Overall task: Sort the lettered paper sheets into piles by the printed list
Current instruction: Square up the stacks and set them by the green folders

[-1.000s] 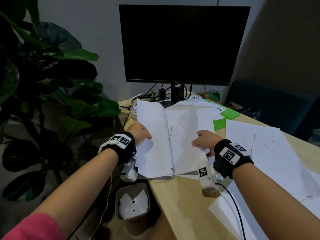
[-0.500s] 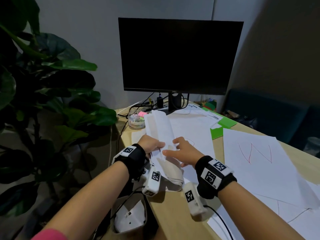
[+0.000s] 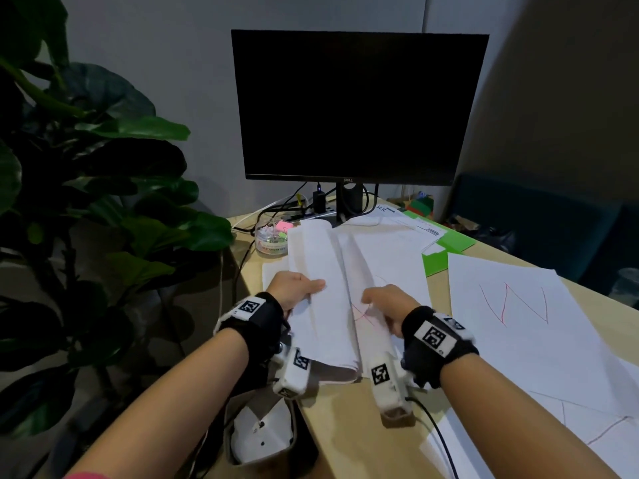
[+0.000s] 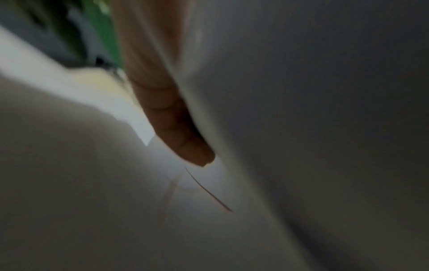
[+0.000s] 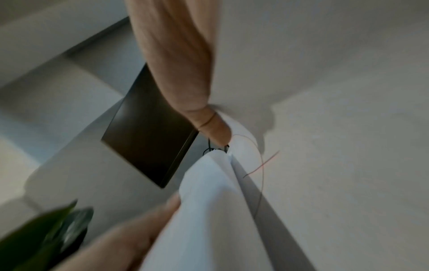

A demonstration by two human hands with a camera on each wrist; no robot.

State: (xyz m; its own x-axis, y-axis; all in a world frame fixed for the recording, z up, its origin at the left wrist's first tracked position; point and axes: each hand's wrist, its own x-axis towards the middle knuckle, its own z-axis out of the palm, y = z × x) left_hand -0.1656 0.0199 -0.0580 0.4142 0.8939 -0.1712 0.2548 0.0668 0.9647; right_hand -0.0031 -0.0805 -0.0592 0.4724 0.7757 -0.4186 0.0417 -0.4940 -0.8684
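Sorting looks barely underway: one sheet marked N (image 3: 511, 305) lies flat on the bench (image 3: 345, 423) off to the right of the hands, while most sheets are still in the stack (image 3: 325, 299). The left hand (image 3: 294, 288) grips its turned-back pages; the right hand (image 3: 387, 305) pinches the next sheet's near edge. The stack's long axis runs away from the hands toward the monitor (image 3: 356, 105).

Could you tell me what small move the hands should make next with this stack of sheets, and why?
Probably the right hand should lift its sheet further: the left hand holds the turned sheets back, and the red letter beneath is only partly exposed, not yet readable.
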